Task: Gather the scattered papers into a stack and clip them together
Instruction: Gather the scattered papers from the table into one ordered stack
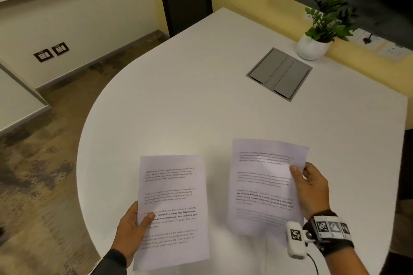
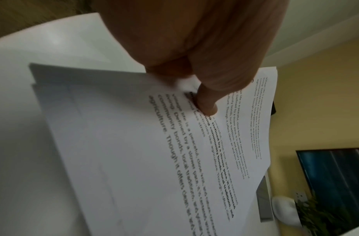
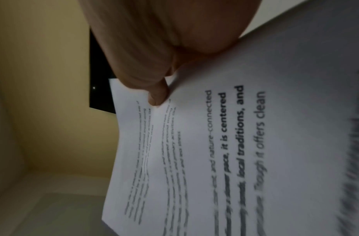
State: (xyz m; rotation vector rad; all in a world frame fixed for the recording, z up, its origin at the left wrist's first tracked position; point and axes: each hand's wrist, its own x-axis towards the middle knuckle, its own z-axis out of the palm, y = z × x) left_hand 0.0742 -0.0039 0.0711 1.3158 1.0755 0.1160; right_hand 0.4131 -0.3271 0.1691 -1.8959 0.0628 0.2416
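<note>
Printed white papers are held above the white table (image 1: pixel 201 100) near its front edge. My left hand (image 1: pixel 131 227) pinches the left edge of one bundle (image 1: pixel 172 210), thumb on top of the text; the left wrist view shows at least two sheets (image 2: pixel 134 151) layered under the thumb (image 2: pixel 207 102). My right hand (image 1: pixel 310 187) pinches the right edge of another sheet (image 1: pixel 263 185), which is blurred; in the right wrist view the thumb (image 3: pixel 156 94) presses on that page (image 3: pixel 225 151). The two lots of paper are apart, side by side. No clip shows in any view.
A grey cable hatch (image 1: pixel 279 73) is set into the table at the back right. A potted plant (image 1: pixel 317 40) stands by the yellow wall. A black chair (image 1: pixel 185 4) is at the far end. The table's curved edge drops to the floor on the left.
</note>
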